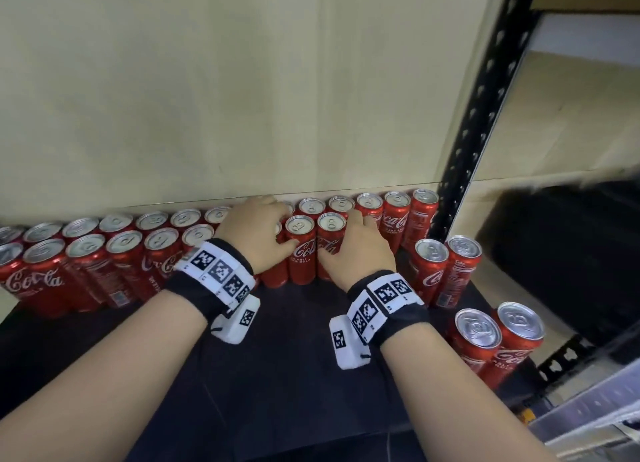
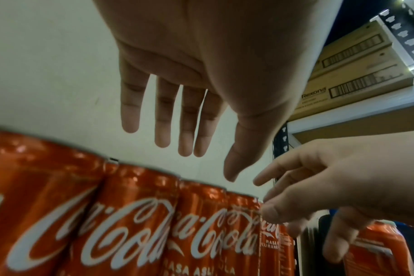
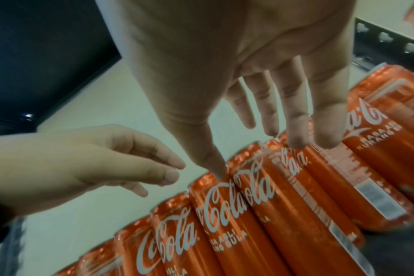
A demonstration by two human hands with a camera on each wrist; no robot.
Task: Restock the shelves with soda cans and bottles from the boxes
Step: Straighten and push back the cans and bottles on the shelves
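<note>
Reaching over the dark shelf [image 1: 294,340], both hands sit at the front row of red Coca-Cola cans [image 1: 104,264]. The left hand [image 1: 256,226] has its fingers spread wide and straight above the can tops, holding nothing; the left wrist view shows the fingers [image 2: 162,119] parted with pale wall behind them. The right hand [image 1: 360,250] lies at the left hand's 3 o'clock, fingers loosely extended, its thumb against the side of one front-row can [image 1: 330,240]; whether it grips that can I cannot tell, though the right wrist view shows straight fingers [image 3: 296,115] over the can tops. Both wrists carry black bands with white marker tags [image 1: 221,274].

The cans stand upright in two rows along the shelf's back, running from 9 o'clock to about 1 o'clock of the hands. A pair of cans [image 1: 446,271] stands apart at 3 o'clock, and another pair [image 1: 498,340] at 4 o'clock near the shelf's front corner. A black perforated upright [image 1: 485,108] rises at 1 o'clock, with cardboard boxes [image 2: 357,63] beyond it.
</note>
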